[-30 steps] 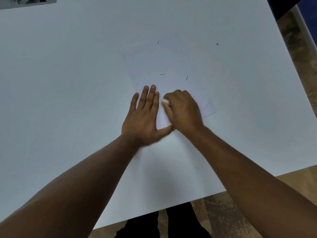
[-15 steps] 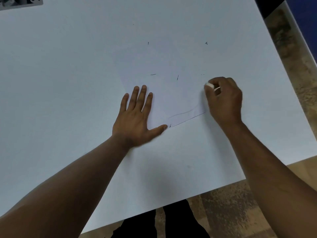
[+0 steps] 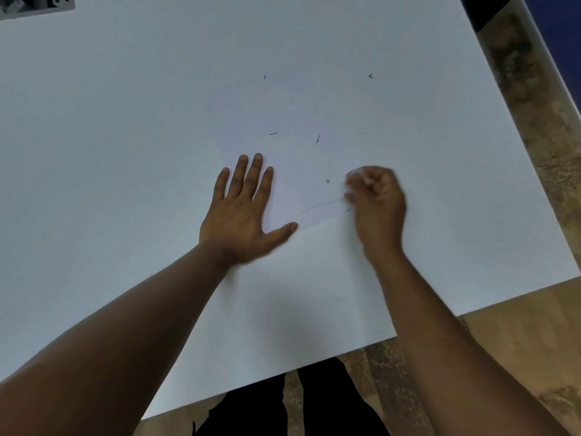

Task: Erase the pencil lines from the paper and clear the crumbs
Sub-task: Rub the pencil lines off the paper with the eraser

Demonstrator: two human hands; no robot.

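Note:
A white sheet of paper lies on the white table. My left hand presses flat on the sheet's near left corner, fingers straight and spread. My right hand is blurred with motion at the sheet's near right part, fingers curled round a small white eraser that barely shows. A faint pencil line runs just left of that hand. Several dark eraser crumbs lie scattered on the paper and table beyond the hands.
The table's near edge runs diagonally above my dark trousers and a mottled floor. Its right edge is close to my right hand. A grey fixture sits at the far left corner.
My right hand went from beside my left hand out past the sheet's right edge, then came back left over the sheet's near right part. A pencil line came into view. My left hand stayed flat.

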